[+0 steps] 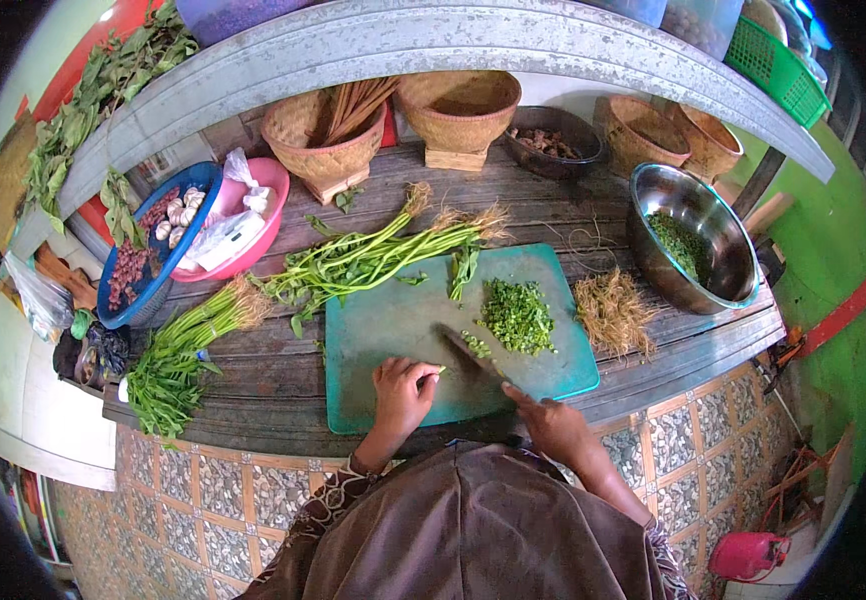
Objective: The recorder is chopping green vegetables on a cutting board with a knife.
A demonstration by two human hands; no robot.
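A turquoise-edged cutting board (403, 330) lies on the dark slatted wooden table. My right hand (549, 420) grips a knife (470, 349), whose blurred blade is over the board beside a few chopped green slices (476, 344). My left hand (405, 386) is at the board's near edge, with a small piece of green stem (442, 369) between thumb and finger. A pile of chopped greens (519, 316) sits on the right part of the board. Long leafy green stalks with roots (373, 259) lie across its far left edge. Cut-off roots (613, 311) are heaped right of the board.
A steel bowl (692, 236) holding chopped greens stands at the right. Rooted greens in a bunch (193, 345), a blue basket (122, 300) with garlic and shallots, and a pink basin (272, 225) are at the left. Woven baskets (463, 112) stand behind, under a metal-edged shelf (403, 45).
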